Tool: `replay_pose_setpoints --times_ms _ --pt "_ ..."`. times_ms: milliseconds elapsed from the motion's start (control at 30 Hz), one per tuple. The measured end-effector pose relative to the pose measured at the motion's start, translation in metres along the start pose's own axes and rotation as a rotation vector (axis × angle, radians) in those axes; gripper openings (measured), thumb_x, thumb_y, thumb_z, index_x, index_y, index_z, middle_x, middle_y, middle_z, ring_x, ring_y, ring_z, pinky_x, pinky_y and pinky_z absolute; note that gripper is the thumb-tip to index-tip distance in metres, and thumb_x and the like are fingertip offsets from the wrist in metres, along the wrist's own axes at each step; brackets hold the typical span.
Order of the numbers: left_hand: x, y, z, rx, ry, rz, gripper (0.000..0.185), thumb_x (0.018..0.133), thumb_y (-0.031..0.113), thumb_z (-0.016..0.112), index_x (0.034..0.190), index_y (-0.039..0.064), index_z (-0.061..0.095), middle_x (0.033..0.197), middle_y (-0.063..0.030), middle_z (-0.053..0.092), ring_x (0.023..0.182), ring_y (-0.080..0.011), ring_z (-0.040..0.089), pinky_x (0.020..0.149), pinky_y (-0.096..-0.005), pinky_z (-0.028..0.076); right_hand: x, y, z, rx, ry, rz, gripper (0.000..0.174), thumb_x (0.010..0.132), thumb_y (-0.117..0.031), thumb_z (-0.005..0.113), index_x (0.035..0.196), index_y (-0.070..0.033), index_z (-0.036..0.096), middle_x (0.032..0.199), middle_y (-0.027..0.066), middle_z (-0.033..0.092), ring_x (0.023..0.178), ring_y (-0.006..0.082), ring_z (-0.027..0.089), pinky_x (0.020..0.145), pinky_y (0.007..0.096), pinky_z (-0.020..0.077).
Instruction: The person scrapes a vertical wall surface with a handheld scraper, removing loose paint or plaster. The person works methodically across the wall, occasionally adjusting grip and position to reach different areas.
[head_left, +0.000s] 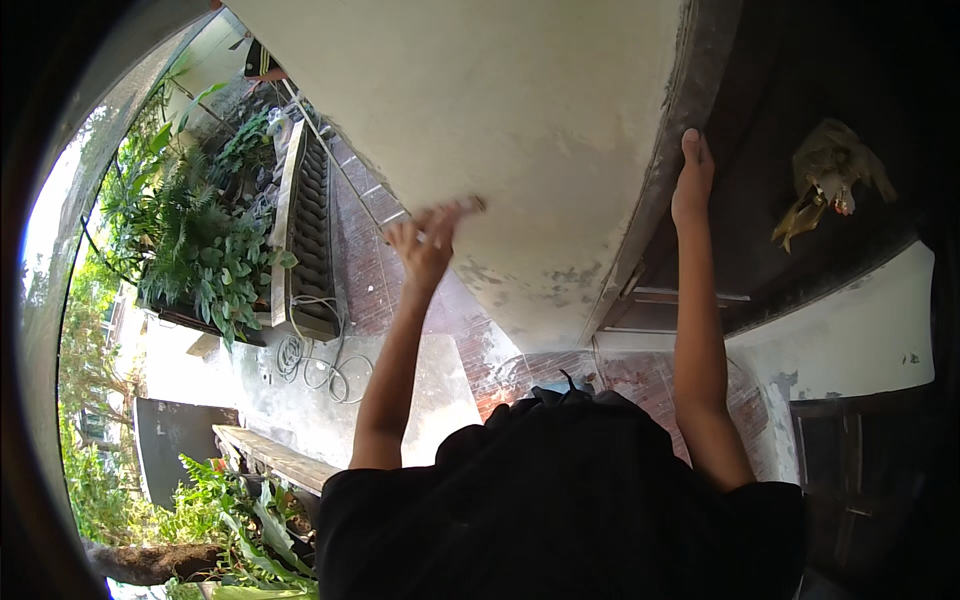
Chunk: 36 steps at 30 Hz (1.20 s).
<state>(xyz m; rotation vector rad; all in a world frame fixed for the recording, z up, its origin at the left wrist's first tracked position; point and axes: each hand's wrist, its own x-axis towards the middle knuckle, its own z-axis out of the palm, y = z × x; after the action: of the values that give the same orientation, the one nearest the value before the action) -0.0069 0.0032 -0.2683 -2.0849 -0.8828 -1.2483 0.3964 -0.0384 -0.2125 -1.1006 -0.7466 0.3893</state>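
My left hand (427, 241) is raised in front of a cream plastered wall (525, 112). A small brown-tipped object (475, 204) is between its fingers; both are blurred, and I cannot tell what the object is or whether it touches the wall. My right hand (694, 176) rests against the dark door frame (664, 161) at the wall's right edge. Its thumb points up, its other fingers are mostly hidden, and I see nothing held in it. Grey stains (574, 277) mark the lower part of the wall.
Left of the wall, a thin pole (337, 161) slants near a balustrade (307, 225) and plants (217, 247). A hose or cable (315, 367) lies coiled on the floor. Someone's striped dark clothing (260, 61) shows far off. A dried bundle (832, 169) hangs on the dark door.
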Motion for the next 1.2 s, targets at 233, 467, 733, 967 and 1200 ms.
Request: replay_pose_setpoints --times_ms 233,467,733,967,1200 --pt "0.011 0.001 -0.015 -0.051 -0.119 0.078 0.035 0.079 0.011 0.076 0.110 0.027 0.073 0.105 0.0066 0.065 0.099 -0.0139 0.055 0.090 -0.0406 0.031 -0.001 -0.003 0.001 0.017 -0.023 0.023 0.087 0.091 -0.054 0.063 0.142 0.011 0.038 0.141 0.0214 0.047 0.133 0.0287 0.043 0.112 0.0354 0.0304" --pt "0.161 -0.032 -0.016 -0.224 0.472 -0.361 0.041 0.079 0.019 0.077 0.118 0.009 0.069 0.094 -0.0090 0.054 0.086 -0.0238 0.048 0.083 -0.0397 0.035 -0.003 -0.005 -0.001 0.018 -0.028 -0.022 0.079 0.093 -0.051 0.062 0.138 0.010 0.044 0.133 0.0173 0.054 0.125 0.0245 0.049 0.108 0.0327 0.0332" --pt "-0.049 0.056 0.028 -0.128 -0.284 0.128 0.036 0.078 0.010 0.072 0.108 0.028 0.073 0.099 0.0058 0.061 0.096 -0.0146 0.055 0.086 -0.0361 0.030 -0.013 -0.023 0.010 0.023 0.042 -0.021 0.063 0.093 -0.047 0.064 0.129 0.004 0.056 0.115 0.0110 0.064 0.108 0.0180 0.056 0.096 0.0300 0.0408" --pt "0.142 -0.004 -0.007 -0.105 0.513 -0.486 0.039 0.090 0.022 0.071 0.122 -0.001 0.064 0.093 -0.0087 0.045 0.083 -0.0210 0.047 0.067 -0.0368 0.042 -0.014 -0.024 0.007 0.063 -0.014 -0.026 0.060 0.092 -0.046 0.067 0.128 0.001 0.059 0.110 0.0088 0.065 0.102 0.0159 0.057 0.093 0.0303 0.0436" --pt "-0.004 0.107 0.062 -0.101 -0.037 0.273 0.039 0.083 0.008 0.066 0.117 0.026 0.071 0.101 0.0023 0.058 0.098 -0.0187 0.052 0.084 -0.0406 0.032 -0.010 -0.024 0.004 0.079 -0.056 -0.008 0.063 0.089 -0.048 0.069 0.128 0.000 0.058 0.111 0.0092 0.065 0.101 0.0158 0.058 0.092 0.0298 0.0445"
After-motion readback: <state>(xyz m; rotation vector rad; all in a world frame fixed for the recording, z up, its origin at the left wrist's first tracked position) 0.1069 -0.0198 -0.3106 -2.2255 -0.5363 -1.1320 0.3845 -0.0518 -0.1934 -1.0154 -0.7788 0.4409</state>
